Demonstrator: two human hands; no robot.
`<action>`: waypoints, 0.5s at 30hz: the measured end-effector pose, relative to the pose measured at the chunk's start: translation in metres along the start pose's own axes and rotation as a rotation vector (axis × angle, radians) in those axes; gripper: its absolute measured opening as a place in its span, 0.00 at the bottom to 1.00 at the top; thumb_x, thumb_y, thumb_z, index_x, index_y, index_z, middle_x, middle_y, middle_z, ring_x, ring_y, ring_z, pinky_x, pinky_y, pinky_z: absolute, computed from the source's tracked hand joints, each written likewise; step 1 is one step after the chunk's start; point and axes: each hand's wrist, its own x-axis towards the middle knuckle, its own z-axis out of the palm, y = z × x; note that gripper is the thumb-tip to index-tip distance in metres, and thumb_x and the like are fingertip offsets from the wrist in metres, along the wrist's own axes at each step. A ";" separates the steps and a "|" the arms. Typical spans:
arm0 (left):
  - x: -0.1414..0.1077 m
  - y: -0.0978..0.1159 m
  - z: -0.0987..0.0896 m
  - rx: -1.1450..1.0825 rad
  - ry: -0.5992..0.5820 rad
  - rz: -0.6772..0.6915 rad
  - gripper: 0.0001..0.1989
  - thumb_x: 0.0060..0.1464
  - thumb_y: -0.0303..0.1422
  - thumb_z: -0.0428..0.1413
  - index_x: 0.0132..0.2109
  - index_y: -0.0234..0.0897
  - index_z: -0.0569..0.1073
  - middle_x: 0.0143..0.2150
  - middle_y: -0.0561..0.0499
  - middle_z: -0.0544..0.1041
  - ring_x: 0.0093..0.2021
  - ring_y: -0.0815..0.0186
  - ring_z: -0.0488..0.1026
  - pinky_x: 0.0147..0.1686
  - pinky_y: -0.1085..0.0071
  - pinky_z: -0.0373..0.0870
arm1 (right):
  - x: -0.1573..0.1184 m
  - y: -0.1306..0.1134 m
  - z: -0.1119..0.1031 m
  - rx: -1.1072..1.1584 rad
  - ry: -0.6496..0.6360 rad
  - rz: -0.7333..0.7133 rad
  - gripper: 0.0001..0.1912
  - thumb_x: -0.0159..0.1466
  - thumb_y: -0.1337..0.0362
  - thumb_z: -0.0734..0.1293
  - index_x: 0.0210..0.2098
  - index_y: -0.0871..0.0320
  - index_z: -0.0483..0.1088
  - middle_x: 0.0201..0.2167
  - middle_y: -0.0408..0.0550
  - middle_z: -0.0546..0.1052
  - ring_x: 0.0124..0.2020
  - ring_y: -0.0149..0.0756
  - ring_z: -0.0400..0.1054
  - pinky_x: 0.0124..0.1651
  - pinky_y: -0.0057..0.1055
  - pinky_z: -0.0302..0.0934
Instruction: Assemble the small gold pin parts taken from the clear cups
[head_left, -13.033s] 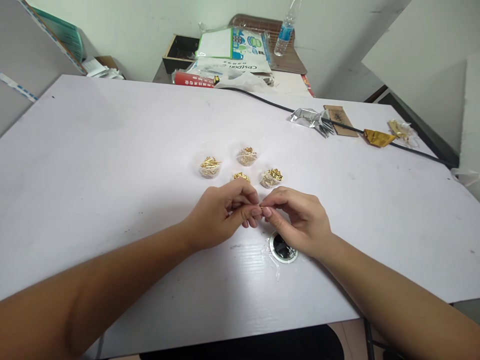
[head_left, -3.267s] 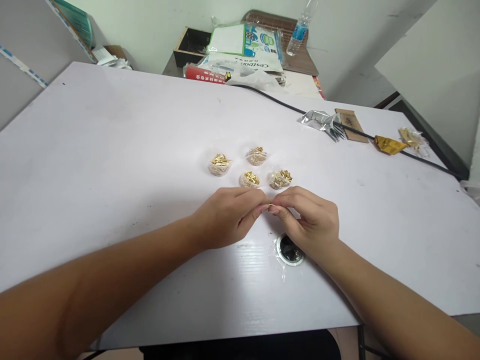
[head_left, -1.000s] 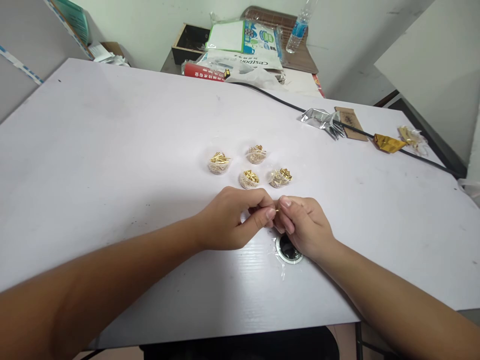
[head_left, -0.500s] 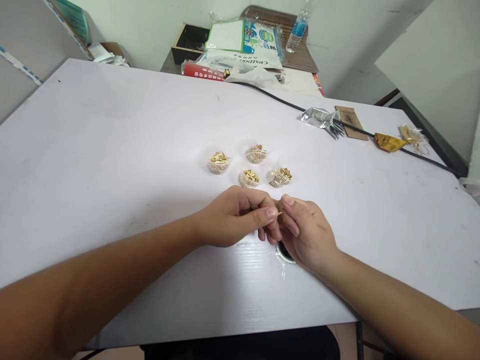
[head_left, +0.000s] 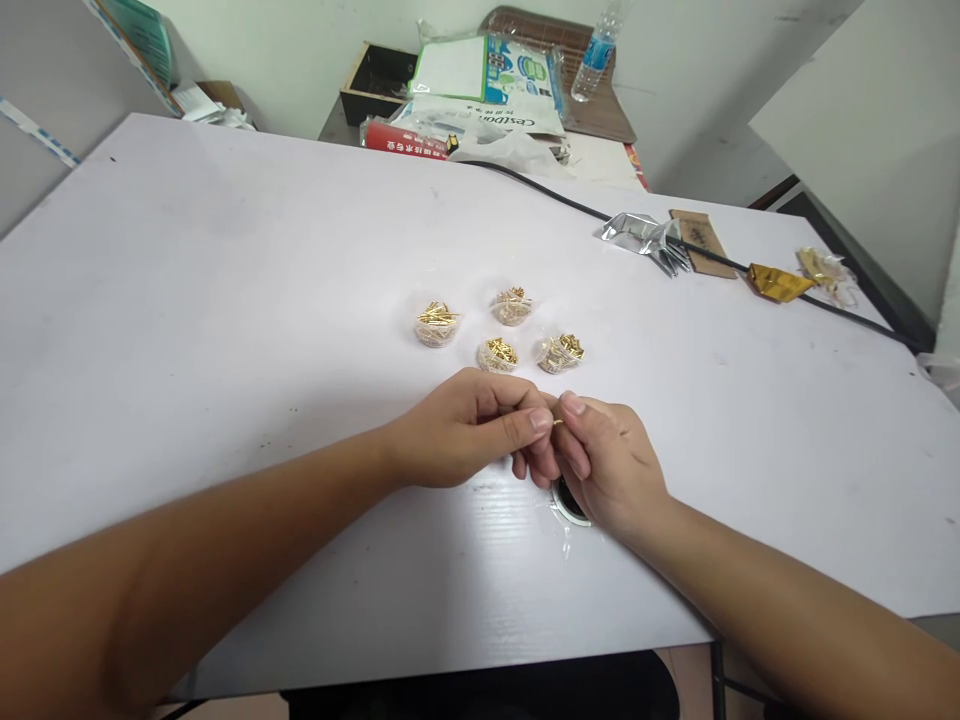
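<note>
My left hand [head_left: 491, 428] is closed in a pinch, thumb against forefinger, on a small gold-coloured metal pin [head_left: 558, 422]. The pin's free end points right, toward the fingertips of my right hand [head_left: 611, 450]. That hand is also pinched, thumb over forefinger; whatever lies between those fingers is too small or hidden to make out. The hands meet above the table, fingers nearly touching. Just beyond them stand several small clear cups of gold metal pieces: long thin pins in the left cup [head_left: 436, 326], short pieces in the front cup [head_left: 497, 355], right cup [head_left: 559, 354] and back cup [head_left: 512, 307].
Below my right hand, a dark round opening with a pale rim [head_left: 573, 503] is partly covered. A black cable [head_left: 555, 194] crosses the back right, by silver foil [head_left: 643, 235], cardboard [head_left: 703, 243] and a gold packet [head_left: 780, 284]. A bottle [head_left: 596, 55] stands behind the table.
Both hands have shifted slightly left, and my right fingertips have closed in on the pin's end. A little more of the pin shows between the hands. The cups stay put.
</note>
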 end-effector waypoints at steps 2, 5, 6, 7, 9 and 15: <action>0.000 0.000 0.000 0.000 -0.004 0.000 0.15 0.65 0.35 0.52 0.31 0.31 0.72 0.32 0.44 0.80 0.32 0.68 0.77 0.31 0.73 0.73 | 0.000 0.000 0.000 -0.005 -0.005 0.000 0.28 0.70 0.58 0.62 0.14 0.57 0.60 0.15 0.44 0.69 0.21 0.34 0.69 0.29 0.35 0.67; 0.000 0.000 0.000 0.006 -0.009 -0.002 0.15 0.65 0.35 0.52 0.32 0.31 0.72 0.33 0.44 0.80 0.32 0.68 0.77 0.31 0.72 0.73 | 0.000 -0.001 0.000 -0.001 -0.001 0.006 0.28 0.70 0.58 0.62 0.13 0.57 0.60 0.15 0.44 0.69 0.22 0.35 0.69 0.30 0.36 0.67; 0.000 0.000 0.000 0.008 -0.010 -0.007 0.15 0.65 0.36 0.52 0.32 0.31 0.72 0.33 0.44 0.80 0.32 0.68 0.77 0.31 0.72 0.73 | 0.000 -0.001 0.000 0.000 -0.001 0.011 0.28 0.70 0.58 0.62 0.14 0.57 0.60 0.15 0.44 0.69 0.22 0.35 0.69 0.30 0.36 0.67; 0.000 0.000 0.000 0.009 -0.013 -0.014 0.15 0.65 0.36 0.52 0.32 0.31 0.72 0.33 0.44 0.80 0.32 0.68 0.77 0.31 0.72 0.72 | 0.000 -0.001 0.000 0.001 -0.001 0.019 0.28 0.70 0.58 0.62 0.14 0.57 0.60 0.15 0.44 0.69 0.22 0.35 0.69 0.30 0.36 0.67; 0.000 0.000 -0.001 0.007 -0.017 -0.029 0.15 0.66 0.36 0.51 0.32 0.31 0.72 0.33 0.44 0.80 0.32 0.68 0.77 0.32 0.72 0.72 | 0.000 -0.002 0.000 0.008 -0.003 0.032 0.28 0.70 0.58 0.62 0.14 0.57 0.60 0.16 0.44 0.70 0.23 0.35 0.69 0.31 0.36 0.67; 0.000 0.001 -0.001 0.008 -0.018 -0.052 0.15 0.66 0.35 0.51 0.33 0.31 0.73 0.34 0.44 0.80 0.32 0.69 0.76 0.32 0.73 0.72 | 0.000 -0.001 -0.002 0.021 -0.015 0.040 0.28 0.71 0.58 0.61 0.15 0.58 0.60 0.17 0.44 0.70 0.23 0.34 0.69 0.33 0.36 0.66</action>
